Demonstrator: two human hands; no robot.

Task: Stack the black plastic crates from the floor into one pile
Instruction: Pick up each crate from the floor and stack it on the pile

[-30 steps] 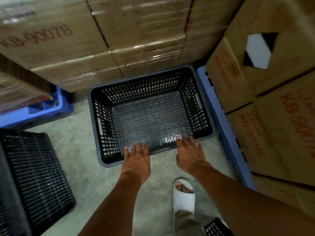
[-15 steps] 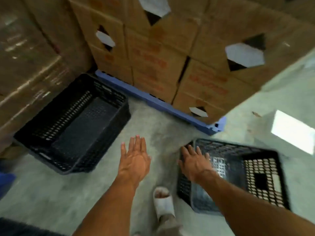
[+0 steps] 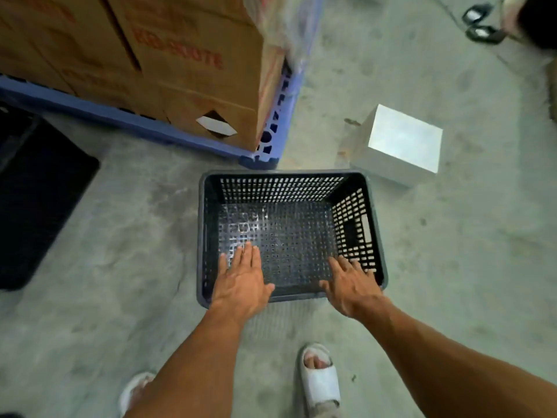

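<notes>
A black perforated plastic crate (image 3: 289, 188) stands upright on the concrete floor in front of me, its mouth facing up. My left hand (image 3: 241, 282) hovers over its near left rim, fingers straight and spread, holding nothing. Over the near right corner my right hand (image 3: 351, 285) is also flat and empty. Another black crate (image 3: 36, 200) sits at the far left edge, blurred and partly cut off.
Brown cardboard boxes (image 3: 187, 73) sit on a blue pallet (image 3: 150, 128) behind the crate to the left. A silver-white box (image 3: 401, 146) lies on the floor at the back right. My white sandals (image 3: 321, 378) stand just behind the crate. Dark shoes (image 3: 479, 22) lie far right.
My view has swung right from the first crate by the boxes to this second crate. Both hands left the first crate's rim and now reach over this one, still empty.
</notes>
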